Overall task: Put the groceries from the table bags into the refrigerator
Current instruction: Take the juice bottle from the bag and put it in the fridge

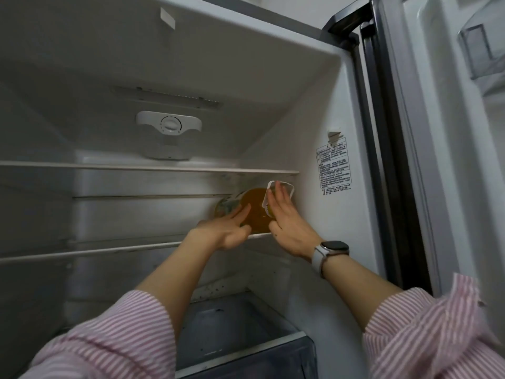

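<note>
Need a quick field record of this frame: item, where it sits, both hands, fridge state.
item: orange-filled clear container with a white handle loop
location: middle glass shelf, right end, near the fridge's right wall
left hand: fingers straight, touching the container's left front
right hand: fingers straight, against the container's right side by the handle
right wrist: white smartwatch
fridge door: open, at right
bottom drawer: contents unclear

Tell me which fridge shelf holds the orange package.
The middle shelf, at its right end. The orange package sits there between both hands; the shelf above shows nothing on it.
</note>
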`<action>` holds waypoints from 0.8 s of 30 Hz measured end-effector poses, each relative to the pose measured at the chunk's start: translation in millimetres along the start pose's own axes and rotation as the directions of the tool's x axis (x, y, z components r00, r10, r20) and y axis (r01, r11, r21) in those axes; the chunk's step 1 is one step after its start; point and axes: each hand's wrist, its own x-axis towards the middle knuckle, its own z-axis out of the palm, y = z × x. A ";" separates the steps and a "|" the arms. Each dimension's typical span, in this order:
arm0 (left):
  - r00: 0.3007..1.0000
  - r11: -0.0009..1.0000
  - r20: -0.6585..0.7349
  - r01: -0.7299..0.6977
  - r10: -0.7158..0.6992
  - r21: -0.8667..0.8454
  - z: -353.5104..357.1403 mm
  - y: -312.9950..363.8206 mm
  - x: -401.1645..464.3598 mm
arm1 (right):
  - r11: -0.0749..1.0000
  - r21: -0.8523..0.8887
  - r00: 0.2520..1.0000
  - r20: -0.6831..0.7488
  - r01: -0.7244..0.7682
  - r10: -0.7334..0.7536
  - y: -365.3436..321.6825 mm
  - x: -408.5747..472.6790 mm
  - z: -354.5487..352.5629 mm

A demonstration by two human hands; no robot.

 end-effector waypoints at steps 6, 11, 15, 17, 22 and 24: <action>0.970 0.986 -0.236 0.095 -0.061 0.134 2.6 4.0 -19.9 | 0.996 -0.083 0.999 -0.028 -0.030 0.028 0.0 -15.6 4.9; 0.886 0.975 -0.460 0.150 -0.059 0.164 3.1 5.2 -55.4 | 0.988 -0.108 0.994 -0.026 -0.111 0.109 -4.8 -32.5 16.5; 0.927 0.965 -0.368 0.164 -0.078 0.207 6.1 2.5 -76.2 | 0.976 -0.158 0.986 0.046 -0.150 0.160 -7.0 -22.9 11.1; 0.931 0.965 -0.353 0.169 -0.089 0.201 8.1 1.4 -86.5 | 0.979 -0.115 0.982 0.072 -0.168 0.177 -11.2 -19.9 5.7; 0.882 0.974 -0.463 0.172 -0.084 0.151 18.4 12.6 -127.5 | 0.994 0.061 0.991 -0.098 -0.088 0.093 -37.4 -56.7 6.5; 0.844 0.980 -0.530 0.161 -0.077 0.115 28.5 23.7 -151.3 | 0.977 0.196 0.985 -0.133 -0.081 0.108 -53.8 -89.4 15.2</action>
